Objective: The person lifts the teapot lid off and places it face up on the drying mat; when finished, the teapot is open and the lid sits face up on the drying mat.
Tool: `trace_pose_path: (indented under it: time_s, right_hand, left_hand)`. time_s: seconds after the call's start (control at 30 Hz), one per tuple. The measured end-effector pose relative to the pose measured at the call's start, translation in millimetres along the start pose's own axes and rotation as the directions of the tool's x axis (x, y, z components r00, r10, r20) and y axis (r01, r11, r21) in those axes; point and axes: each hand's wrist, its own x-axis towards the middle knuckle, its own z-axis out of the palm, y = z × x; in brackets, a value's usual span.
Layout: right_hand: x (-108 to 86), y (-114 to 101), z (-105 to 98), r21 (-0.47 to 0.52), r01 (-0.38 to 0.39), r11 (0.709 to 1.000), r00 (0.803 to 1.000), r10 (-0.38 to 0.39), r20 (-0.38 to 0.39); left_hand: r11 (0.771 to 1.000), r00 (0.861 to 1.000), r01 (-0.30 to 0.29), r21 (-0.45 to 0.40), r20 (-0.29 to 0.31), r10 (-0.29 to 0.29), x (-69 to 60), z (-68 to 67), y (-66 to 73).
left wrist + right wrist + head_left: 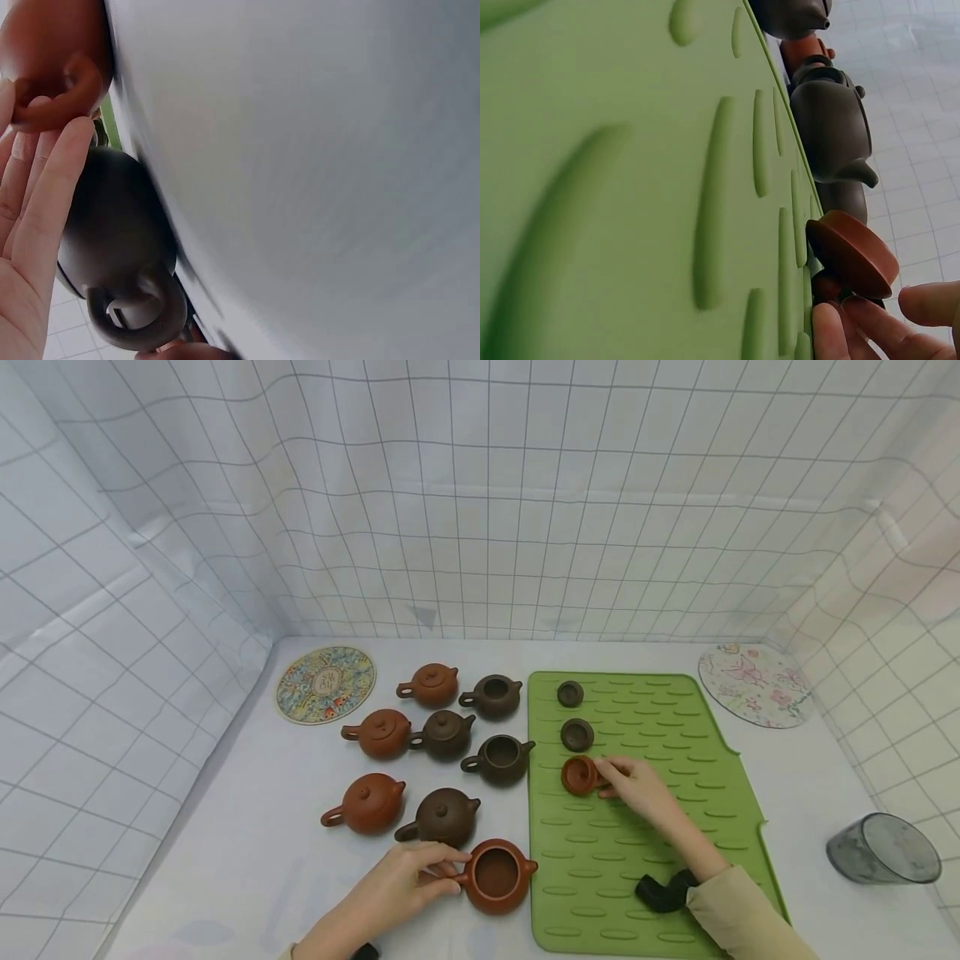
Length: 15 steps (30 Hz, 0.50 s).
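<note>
My left hand (408, 881) pinches the loop handle of a lidless red-brown teapot (517, 872), which stands on the white table just left of the green mat. In the left wrist view, fingers and thumb lie on either side of that handle (67, 109). Over the mat, my right hand (637, 789) holds a small red-brown lid (572, 777) by its right side. From the right wrist the same lid (859, 251) appears tilted, its underside partly hidden behind the fingertips. Two dark brown lids, a nearer one (577, 735) and a farther one (570, 694), lie beyond it.
Left of the green mat (637, 835) stand several lidded teapots, red-brown (371, 806) and dark brown (446, 817). Two dark teapots (504, 774) are lidless. Patterned round discs (326, 685) lie at both back corners. A grey glass (883, 852) stands at the right.
</note>
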Motion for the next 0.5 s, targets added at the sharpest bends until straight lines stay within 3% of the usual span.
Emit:
trace_pose_path:
  time_s: [0.13, 0.23, 0.33, 0.4, 0.5]
  right_hand:
    - [2.6, -3, -2, -0.019, 0.053, 0.998, 0.998, -0.053, -0.019]
    - [3.8, -8, -5, -0.036, 0.110, 0.993, 0.992, -0.112, -0.055]
    - [3.2, -16, -8, -0.105, 0.153, 0.983, 0.981, -0.164, -0.109]
    - [2.0, -23, -9, -0.162, 0.174, 0.971, 0.972, -0.196, -0.132]
    - [0.8, -35, -5, -0.182, 0.224, 0.957, 0.959, -0.250, -0.136]
  left_hand:
    - [0.999, 0.999, -0.037, 0.031, -0.023, 0.038, -2.5, -3.7, 3.5]
    - [0.998, 0.998, -0.034, 0.055, -0.049, 0.037, -4.2, -11.5, 9.0]
    - [0.996, 0.992, -0.043, 0.075, -0.113, 0.052, -5.0, -22.7, 13.6]
    - [0.991, 0.978, -0.075, 0.112, -0.186, 0.095, -5.2, -30.4, 14.3]
    - [0.977, 0.941, -0.102, 0.185, -0.302, 0.155, -4.7, -40.4, 12.2]
